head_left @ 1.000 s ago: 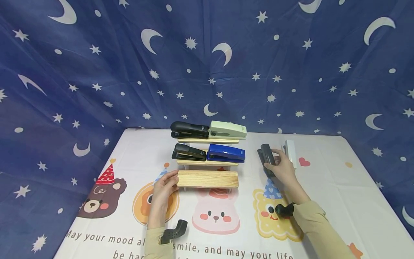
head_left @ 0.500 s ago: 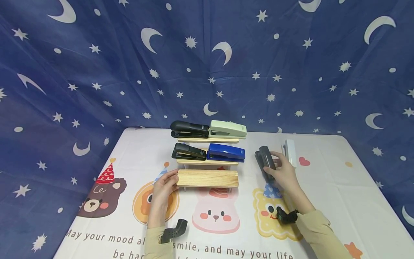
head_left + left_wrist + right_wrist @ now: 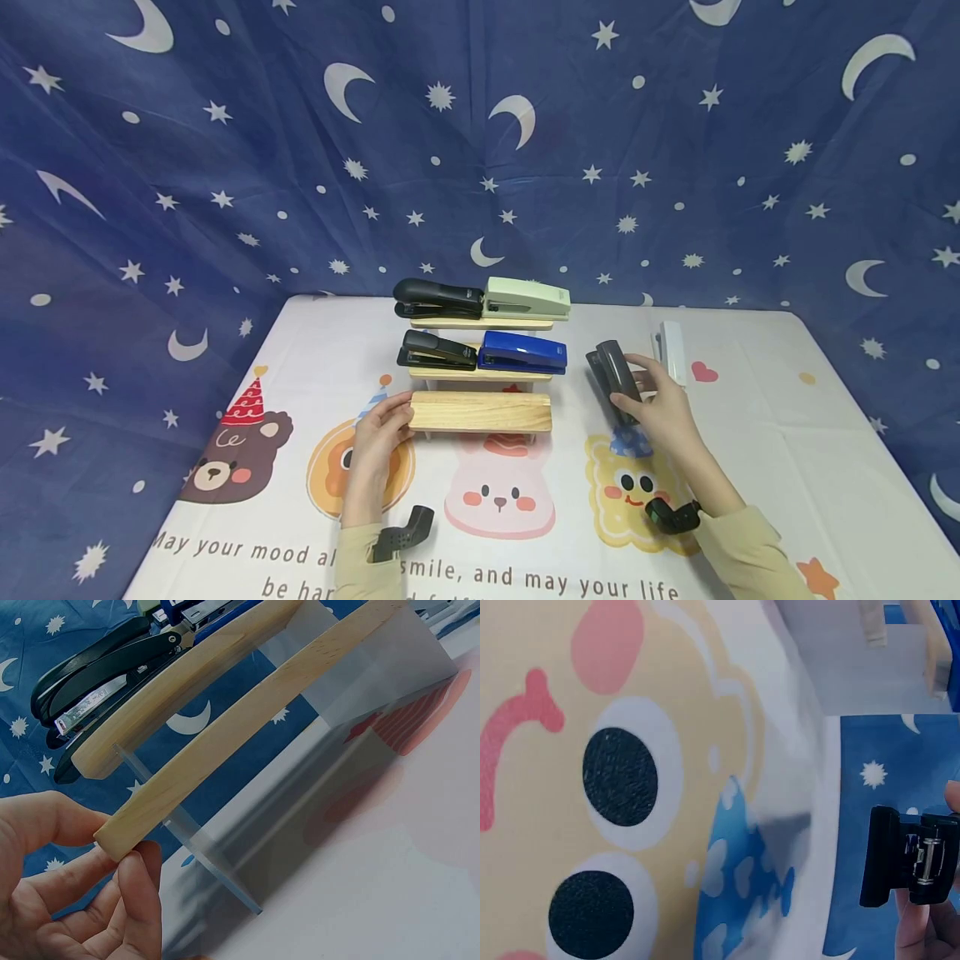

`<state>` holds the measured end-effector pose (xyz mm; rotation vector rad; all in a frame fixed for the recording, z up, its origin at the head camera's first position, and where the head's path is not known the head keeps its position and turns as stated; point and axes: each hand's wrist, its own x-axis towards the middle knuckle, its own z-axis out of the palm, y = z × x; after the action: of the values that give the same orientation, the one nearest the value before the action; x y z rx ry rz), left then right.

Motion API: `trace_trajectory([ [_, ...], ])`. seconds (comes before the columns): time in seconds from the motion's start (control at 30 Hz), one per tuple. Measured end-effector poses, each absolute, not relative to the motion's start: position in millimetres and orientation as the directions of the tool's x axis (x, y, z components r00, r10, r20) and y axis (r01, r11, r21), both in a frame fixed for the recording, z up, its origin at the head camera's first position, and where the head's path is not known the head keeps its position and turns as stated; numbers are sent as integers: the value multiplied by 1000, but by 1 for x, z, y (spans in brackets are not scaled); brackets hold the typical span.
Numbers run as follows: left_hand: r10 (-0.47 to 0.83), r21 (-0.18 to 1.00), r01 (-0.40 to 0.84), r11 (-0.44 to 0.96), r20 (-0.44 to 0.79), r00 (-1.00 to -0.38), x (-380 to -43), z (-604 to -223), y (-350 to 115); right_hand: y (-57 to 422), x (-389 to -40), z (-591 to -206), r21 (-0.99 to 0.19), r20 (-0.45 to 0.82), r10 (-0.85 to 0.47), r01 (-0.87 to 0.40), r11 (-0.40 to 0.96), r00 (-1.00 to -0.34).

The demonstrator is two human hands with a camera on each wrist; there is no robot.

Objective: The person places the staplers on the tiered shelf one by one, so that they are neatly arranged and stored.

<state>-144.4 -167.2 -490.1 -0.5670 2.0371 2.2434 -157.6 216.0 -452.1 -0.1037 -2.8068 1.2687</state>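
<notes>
My left hand (image 3: 378, 437) pinches the left end of the bottom wooden shelf (image 3: 482, 412) on a three-step stand; the left wrist view shows thumb and fingers at the board's tip. In my right hand (image 3: 663, 408) is a dark grey stapler (image 3: 617, 375), gripped between thumb and fingers to the right of the stand. Its front end faces the camera in the right wrist view. A black stapler (image 3: 438, 298) and a pale green stapler (image 3: 527, 298) sit on the top shelf. On the middle shelf are a smaller black stapler (image 3: 437, 350) and a blue stapler (image 3: 522, 352).
A white stapler (image 3: 672, 352) lies on the table just behind my right hand. The printed white tablecloth (image 3: 795, 467) runs under everything, and a blue star-and-moon curtain (image 3: 480, 192) hangs behind the table. Clear plates (image 3: 214, 862) support the shelves.
My right hand has shifted slightly toward me with the dark grey stapler, which has turned a little and moved a bit left. My left hand stays on the shelf.
</notes>
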Motion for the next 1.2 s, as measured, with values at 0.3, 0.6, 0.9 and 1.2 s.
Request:
trace_trajectory([
  [0.3, -203, 951, -278, -133, -300, -932, -146, -490, -167, 211, -143, -438, -728, 47, 78, 19, 686, -996],
  [0.6, -194, 952, -277, -127, -298, -935, -145, -490, -167, 205, -132, -429, -729, 103, 82, -19, 684, -991],
  [0.9, -194, 954, -275, -116, -294, -936, -143, -489, -167, 201, -122, -417, -731, 135, 79, -46, 681, -988],
  [1.2, -199, 958, -265, -110, -282, -938, -145, -491, -167, 195, -112, -405, -739, 193, 30, -125, 662, -981],
])
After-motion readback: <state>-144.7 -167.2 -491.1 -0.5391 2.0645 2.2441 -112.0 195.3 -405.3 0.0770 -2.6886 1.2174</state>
